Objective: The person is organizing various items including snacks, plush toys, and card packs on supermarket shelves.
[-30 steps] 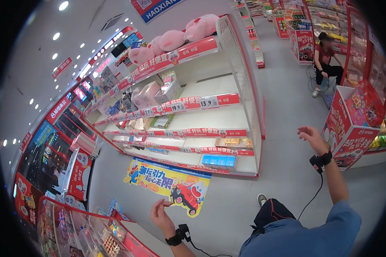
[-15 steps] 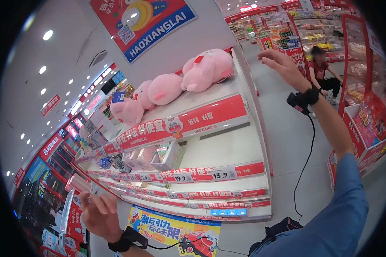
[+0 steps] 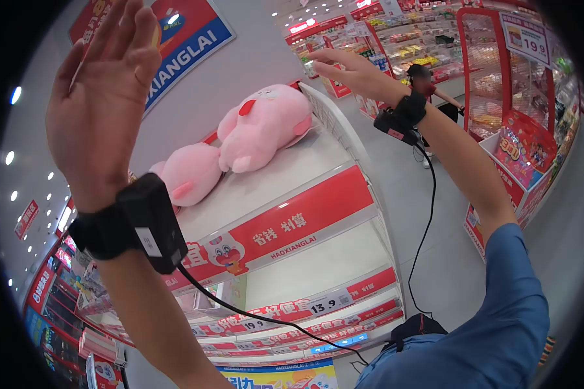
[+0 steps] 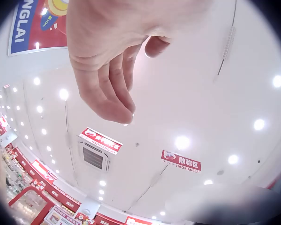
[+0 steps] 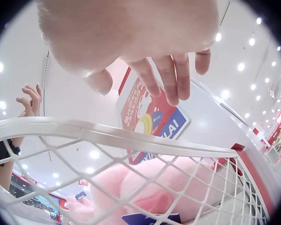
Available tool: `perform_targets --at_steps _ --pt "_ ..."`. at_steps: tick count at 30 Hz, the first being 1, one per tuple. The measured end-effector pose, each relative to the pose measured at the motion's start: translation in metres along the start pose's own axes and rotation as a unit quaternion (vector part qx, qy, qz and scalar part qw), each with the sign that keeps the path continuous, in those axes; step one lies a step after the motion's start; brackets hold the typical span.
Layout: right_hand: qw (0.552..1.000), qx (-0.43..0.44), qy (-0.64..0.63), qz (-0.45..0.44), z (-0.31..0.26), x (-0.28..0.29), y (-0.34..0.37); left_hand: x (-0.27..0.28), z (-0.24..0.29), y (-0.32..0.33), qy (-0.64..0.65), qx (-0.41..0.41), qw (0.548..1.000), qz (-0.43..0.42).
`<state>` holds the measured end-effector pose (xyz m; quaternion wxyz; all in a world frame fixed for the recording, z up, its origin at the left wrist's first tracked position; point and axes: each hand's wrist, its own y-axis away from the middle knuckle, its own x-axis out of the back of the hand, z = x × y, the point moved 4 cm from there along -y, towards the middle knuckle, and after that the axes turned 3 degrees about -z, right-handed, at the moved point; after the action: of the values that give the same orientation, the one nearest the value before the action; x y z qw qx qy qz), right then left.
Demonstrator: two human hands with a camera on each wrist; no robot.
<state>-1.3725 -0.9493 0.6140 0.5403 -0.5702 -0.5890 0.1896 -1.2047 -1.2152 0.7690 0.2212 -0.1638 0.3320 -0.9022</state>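
L hand point(image 3: 100, 110) is held raised, fingers loosely extended, nothing gripped. R hand point(image 3: 360, 74) is also raised, fingers slightly spread, nothing held; white wire-mesh side panel point(image 5: 107, 136) seen nearby. Pink rounded plush toys point(image 3: 266, 126) are set on white top shelf point(image 3: 289, 170), untouched.

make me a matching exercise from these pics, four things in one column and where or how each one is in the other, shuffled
Column one
1. round pink plush toys
2. white wire-mesh panel
3. bare left hand
4. white price tag reading 13.9

Column two
A. raised, holding nothing
B. on a red shelf-edge strip
C. sitting on the white top shelf
D. upright along the top shelf's side

Right pairs: 1-C, 2-D, 3-A, 4-B
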Motion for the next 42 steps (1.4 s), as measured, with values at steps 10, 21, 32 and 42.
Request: perform_targets --at_steps 10,21,32,42 --pt "0.967 0.08 0.138 -0.199 0.011 -0.051 -0.075 0.103 -0.036 -0.01 -0.45 0.285 0.827 0.178" --pt "0.969 0.024 0.141 -0.199 0.02 -0.087 -0.085 0.175 -0.133 0.032 -0.739 0.421 0.523 0.06" --pt "0.965 0.141 0.013 -0.221 0.003 -0.078 -0.085 0.174 -0.123 0.039 -0.481 0.285 0.771 0.304" --pt "0.848 0.395 0.349 -0.048 -0.04 -0.049 -0.093 0.161 -0.129 0.025 -0.505 0.297 0.779 0.223"
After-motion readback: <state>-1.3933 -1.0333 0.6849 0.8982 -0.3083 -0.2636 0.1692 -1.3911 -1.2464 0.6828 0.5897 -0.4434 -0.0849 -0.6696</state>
